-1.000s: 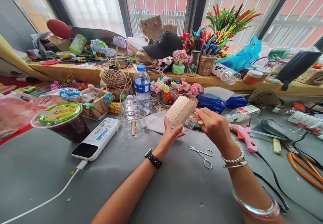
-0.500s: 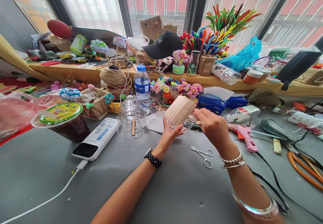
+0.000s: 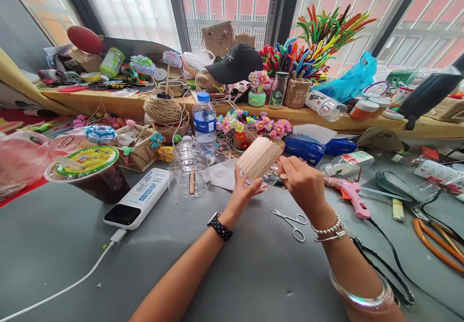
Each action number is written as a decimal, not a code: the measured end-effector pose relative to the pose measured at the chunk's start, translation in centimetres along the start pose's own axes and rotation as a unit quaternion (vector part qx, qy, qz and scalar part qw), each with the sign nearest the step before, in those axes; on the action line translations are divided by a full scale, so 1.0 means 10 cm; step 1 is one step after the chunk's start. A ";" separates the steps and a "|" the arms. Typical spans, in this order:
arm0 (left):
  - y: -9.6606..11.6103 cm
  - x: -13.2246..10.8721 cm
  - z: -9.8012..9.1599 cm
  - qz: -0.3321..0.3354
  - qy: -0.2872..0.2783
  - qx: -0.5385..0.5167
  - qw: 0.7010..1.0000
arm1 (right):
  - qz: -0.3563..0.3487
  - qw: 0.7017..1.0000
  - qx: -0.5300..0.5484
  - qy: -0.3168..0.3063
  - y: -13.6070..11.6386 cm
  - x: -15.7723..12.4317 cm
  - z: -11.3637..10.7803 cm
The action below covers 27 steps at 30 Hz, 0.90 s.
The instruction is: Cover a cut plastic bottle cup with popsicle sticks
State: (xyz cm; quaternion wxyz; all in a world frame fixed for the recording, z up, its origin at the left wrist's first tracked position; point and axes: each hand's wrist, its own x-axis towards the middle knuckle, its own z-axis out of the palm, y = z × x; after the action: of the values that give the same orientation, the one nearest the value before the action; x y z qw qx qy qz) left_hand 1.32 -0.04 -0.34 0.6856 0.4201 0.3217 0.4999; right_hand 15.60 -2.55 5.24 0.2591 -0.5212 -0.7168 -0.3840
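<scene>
Stick panel: a flat panel of wooden sticks (image 3: 259, 157) laid side by side. We hold it tilted in the air above the table (image 3: 72, 244), just in front of the paper flowers (image 3: 270, 127).
Left hand: our left hand (image 3: 243, 192) carries the panel from below, its fingers clasped on the near lower edge.
Right hand: our right hand (image 3: 306, 182) meets the panel's right edge. Its fingers are closed on a loose stick (image 3: 283, 176), whose end pokes out under the thumb.
Change: over the last second the right hand has edged slightly left, closer to the panel. The panel itself has hardly shifted, and both grips look unchanged, so this reads as fine alignment at that edge.
Near: the scissors (image 3: 292, 223) lie on the table just under our hands, with the pink glue gun (image 3: 350, 194) to their right.
Farther left: a cut clear bottle (image 3: 188, 168) with a stick on its side, then a white power bank (image 3: 139, 199) on its cable.
</scene>
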 end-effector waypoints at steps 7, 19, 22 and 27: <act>0.01 -0.05 0.04 0.034 -0.032 -0.014 0.999 | 0.040 0.999 0.005 0.010 0.03 0.00 0.00; -0.03 0.01 -0.02 0.031 0.041 0.048 0.997 | -0.022 0.999 0.032 -0.030 0.07 0.01 -0.02; -0.02 -0.02 -0.03 0.032 0.057 0.092 0.994 | -0.028 0.999 0.028 -0.016 0.08 -0.01 0.01; -0.03 -0.04 -0.10 0.036 0.089 0.127 0.987 | -0.021 0.999 0.043 -0.023 0.08 -0.04 0.05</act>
State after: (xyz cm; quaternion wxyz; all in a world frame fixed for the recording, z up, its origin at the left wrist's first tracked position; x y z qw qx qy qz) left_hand 0.48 -0.24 -0.99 0.5765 0.4694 0.4270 0.5148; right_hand 16.52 -2.19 4.89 0.2562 -0.5031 -0.7493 -0.3461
